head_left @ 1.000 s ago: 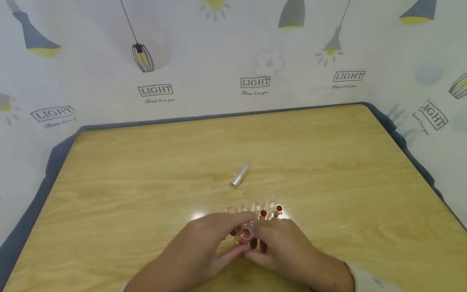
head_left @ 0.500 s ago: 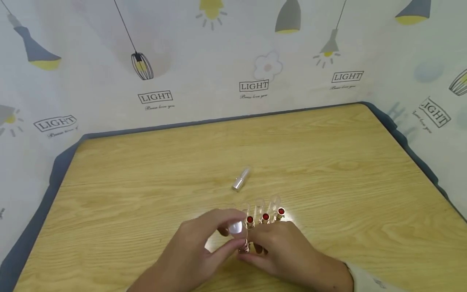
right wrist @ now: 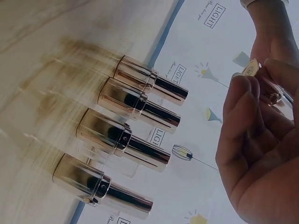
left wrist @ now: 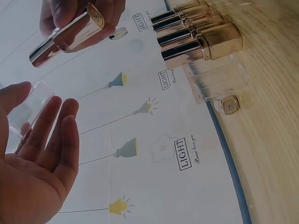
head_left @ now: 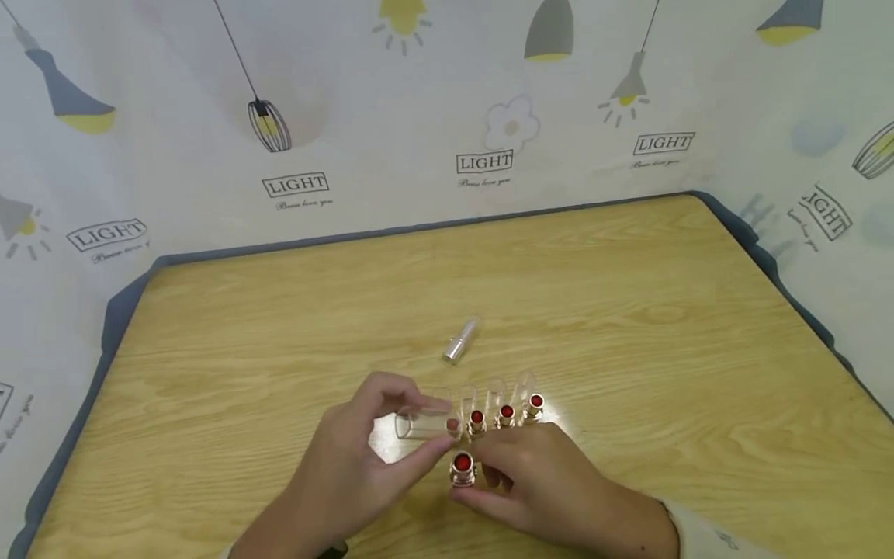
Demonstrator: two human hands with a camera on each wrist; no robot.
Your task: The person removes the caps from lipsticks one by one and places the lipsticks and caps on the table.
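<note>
Between thumb and fingers, my left hand (head_left: 363, 454) pinches a clear cap (head_left: 419, 424), tipped on its side in the head view. My right hand (head_left: 541, 475) grips a gold lipstick (head_left: 462, 469), its red tip facing up and uncovered. The cap is just up and left of that lipstick, apart from it. In the left wrist view, the shiny gold lipstick tube (left wrist: 70, 37) slants in the right fingers, above the left hand's clear cap (left wrist: 32, 108). Beyond the hands, several uncapped gold lipsticks (head_left: 506, 415) stand in a row, one showing through the held cap.
Behind the row stand several clear caps (head_left: 497, 390). Farther back, a silvery lipstick with a clear cap (head_left: 459, 341) lies on its side on the wooden table (head_left: 279, 326). A patterned white wall covering (head_left: 391, 140) rises past the table's far edge.
The clear cap has come off the lipstick in my right hand. My left hand has drawn it leftward and tipped it sideways, and the red tip now shows bare.
</note>
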